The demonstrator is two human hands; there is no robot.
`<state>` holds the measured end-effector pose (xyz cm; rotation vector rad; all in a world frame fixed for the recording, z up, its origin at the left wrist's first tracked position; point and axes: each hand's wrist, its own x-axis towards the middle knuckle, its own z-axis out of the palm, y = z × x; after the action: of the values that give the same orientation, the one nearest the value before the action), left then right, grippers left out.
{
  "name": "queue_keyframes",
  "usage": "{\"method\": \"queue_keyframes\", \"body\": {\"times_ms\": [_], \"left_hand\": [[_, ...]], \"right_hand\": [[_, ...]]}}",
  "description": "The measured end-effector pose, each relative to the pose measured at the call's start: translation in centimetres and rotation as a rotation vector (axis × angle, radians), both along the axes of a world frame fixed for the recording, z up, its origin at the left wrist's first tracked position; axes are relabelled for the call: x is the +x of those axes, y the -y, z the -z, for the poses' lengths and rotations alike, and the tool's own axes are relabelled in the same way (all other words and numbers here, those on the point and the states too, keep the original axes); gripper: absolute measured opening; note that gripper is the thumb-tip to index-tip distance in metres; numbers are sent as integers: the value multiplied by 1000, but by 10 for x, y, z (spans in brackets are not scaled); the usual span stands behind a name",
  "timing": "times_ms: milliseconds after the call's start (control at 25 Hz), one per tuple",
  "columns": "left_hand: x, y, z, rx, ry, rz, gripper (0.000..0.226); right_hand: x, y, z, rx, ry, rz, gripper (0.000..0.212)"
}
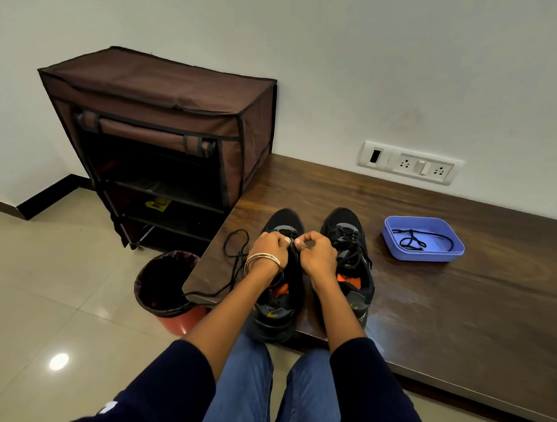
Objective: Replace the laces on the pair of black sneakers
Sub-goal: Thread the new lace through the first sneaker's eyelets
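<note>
Sneakers, two black ones, stand side by side near the front left corner of a dark wooden platform [427, 281], toes toward the white wall. Both hands work over the left sneaker [276, 293]: the left hand [269, 245] and right hand [316, 254] have their fingers curled and pinched together at its tongue, seemingly on lace; exactly what they pinch is hidden. A loose lace [233, 256] trails left of that shoe and over the platform's edge. The right sneaker [351, 262] is laced.

A purple tray [454, 247] with another lace [413, 240] sits well apart to the right, near the wall socket [410, 164]. Off the left edge, on tiled floor [44, 280], stand a bin [165, 282] just beside the corner and a brown fabric rack [159, 135] behind it. Bare wood runs right of the shoes.
</note>
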<state>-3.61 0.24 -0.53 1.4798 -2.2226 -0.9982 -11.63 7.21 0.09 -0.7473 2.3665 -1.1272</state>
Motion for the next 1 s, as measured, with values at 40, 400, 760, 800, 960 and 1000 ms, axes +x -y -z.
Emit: {"method": "queue_keyframes", "body": {"times_ms": [40,400,760,800,960,1000], "left_hand": [[4,-2,-1,1,-7,34,24],[28,-15,-1,-349,271,192,42],[28,-17,5,-397,248,151,49],[28,-17,6,-400,242,145,47],[30,-18,7,-389,169,95,45],[31,-18,8,-393,156,81,47]], "right_hand": [[1,2,-1,3,-6,27,9],[-2,-15,-62,-845,699,313,26],[-11,-13,-36,-107,-1,-60,14],[-10,-11,-27,61,-76,-116,19],[-7,-9,-25,218,-98,-36,33],[-6,-11,-32,103,-63,19,32]]}}
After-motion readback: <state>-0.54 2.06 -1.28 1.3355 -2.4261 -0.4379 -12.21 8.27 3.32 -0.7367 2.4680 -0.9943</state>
